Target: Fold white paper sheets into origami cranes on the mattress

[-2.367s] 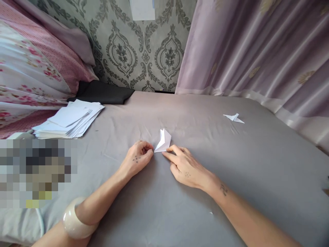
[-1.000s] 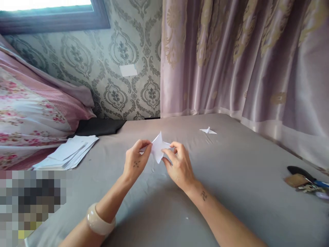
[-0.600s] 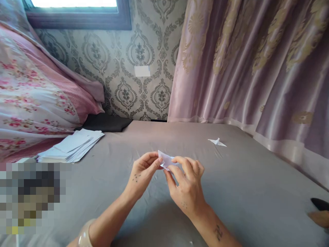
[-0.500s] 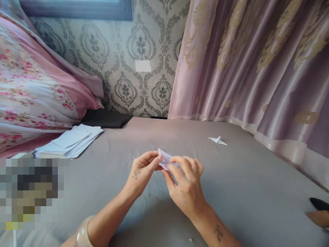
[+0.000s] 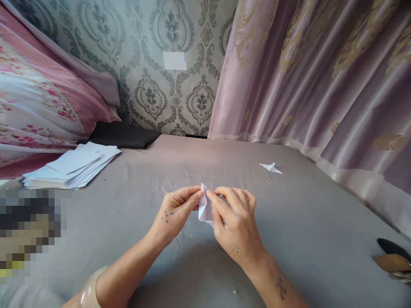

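Observation:
A small white sheet of folded paper (image 5: 205, 208) is held up between my two hands, above the grey cloth. My left hand (image 5: 176, 210) pinches its left edge between thumb and fingers. On the other side, my right hand (image 5: 235, 214) grips the paper, its index finger pressed near the top of a fold and its thumb lower down. The right fingers hide part of the paper. Farther off to the right lies a folded white paper bird (image 5: 272, 167) with its wings spread.
Grey cloth (image 5: 154, 273) covers the surface. A stack of white paper (image 5: 73, 167) lies at left, before a black flat item (image 5: 125, 134). Floral fabric (image 5: 48, 98) hangs left, a pink curtain (image 5: 289, 85) right. A dark and brown object (image 5: 393, 259) sits at the right edge.
The paper has turned more upright and shows an open, pointed fold. My right index finger has shifted toward its top. The whole view has tipped down slightly.

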`<state>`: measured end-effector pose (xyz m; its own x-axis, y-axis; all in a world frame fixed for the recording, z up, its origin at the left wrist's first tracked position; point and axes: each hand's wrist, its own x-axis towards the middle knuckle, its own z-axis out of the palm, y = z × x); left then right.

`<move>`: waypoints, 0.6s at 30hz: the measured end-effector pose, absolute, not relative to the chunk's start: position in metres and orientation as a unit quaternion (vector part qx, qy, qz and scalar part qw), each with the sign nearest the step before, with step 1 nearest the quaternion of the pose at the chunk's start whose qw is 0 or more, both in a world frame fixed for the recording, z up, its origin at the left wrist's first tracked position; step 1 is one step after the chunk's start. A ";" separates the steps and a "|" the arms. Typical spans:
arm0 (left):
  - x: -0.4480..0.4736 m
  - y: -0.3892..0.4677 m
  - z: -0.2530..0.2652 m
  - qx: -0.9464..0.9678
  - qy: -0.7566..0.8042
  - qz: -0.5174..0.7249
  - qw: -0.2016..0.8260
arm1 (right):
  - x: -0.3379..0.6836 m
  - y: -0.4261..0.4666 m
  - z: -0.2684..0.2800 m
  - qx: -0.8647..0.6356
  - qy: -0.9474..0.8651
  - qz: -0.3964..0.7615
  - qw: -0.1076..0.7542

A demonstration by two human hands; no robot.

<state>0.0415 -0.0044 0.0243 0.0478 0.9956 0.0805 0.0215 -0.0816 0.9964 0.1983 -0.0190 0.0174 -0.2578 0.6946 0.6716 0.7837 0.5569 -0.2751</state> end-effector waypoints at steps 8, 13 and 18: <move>0.041 0.000 0.019 0.498 0.480 0.509 0.513 | 0.198 -0.020 0.020 -0.452 -0.812 -0.018 0.368; 0.040 0.001 0.019 0.466 0.492 0.511 0.529 | 0.198 -0.023 0.022 -0.434 -0.825 -0.003 0.363; 0.039 0.003 0.020 0.422 0.509 0.517 0.545 | 0.195 -0.025 0.020 -0.424 -0.832 0.019 0.356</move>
<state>0.0395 0.0025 0.0197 -0.0512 0.9916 -0.1185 -0.1339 0.1108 0.9848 0.1951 -0.0249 0.0200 -0.3862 0.7196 0.5771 0.6926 0.6394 -0.3339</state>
